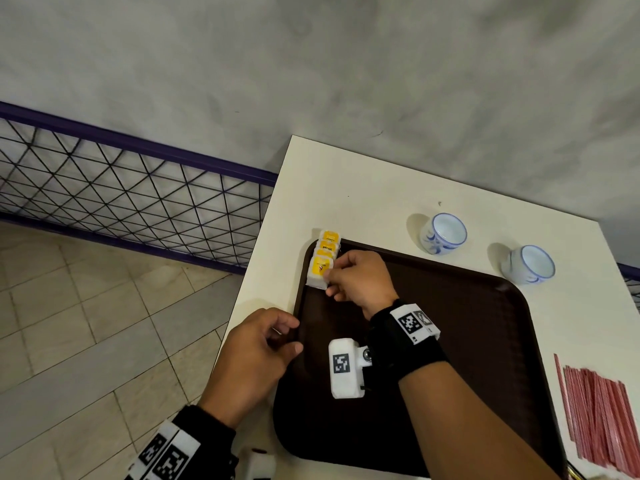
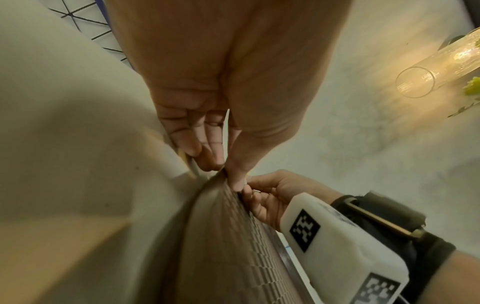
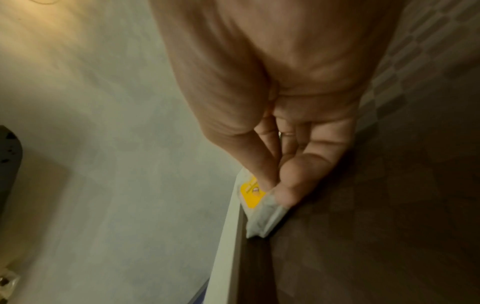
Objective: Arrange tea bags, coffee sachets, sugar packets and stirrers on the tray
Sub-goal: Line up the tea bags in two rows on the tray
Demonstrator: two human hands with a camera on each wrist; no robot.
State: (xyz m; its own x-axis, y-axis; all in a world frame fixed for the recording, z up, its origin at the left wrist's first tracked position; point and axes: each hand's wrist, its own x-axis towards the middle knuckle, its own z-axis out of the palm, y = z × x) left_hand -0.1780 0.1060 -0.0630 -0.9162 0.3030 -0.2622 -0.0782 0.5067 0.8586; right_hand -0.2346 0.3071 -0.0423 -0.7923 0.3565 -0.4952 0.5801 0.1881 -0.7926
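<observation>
Right hand pinches the nearest tea bag, thumb and fingertips narrow on its edge, at the tray's far left corner; 3 more bags line up just beyond those fingers. Left hand grips the tray's left rim, fingers curled over it. Stirrers lie well right.

Matt textured tray — glossy cups

The tray lies on the table, tea bags in a row at its far-left corner (overlapping); two cups stand behind it, stirrers lie to its right.
</observation>
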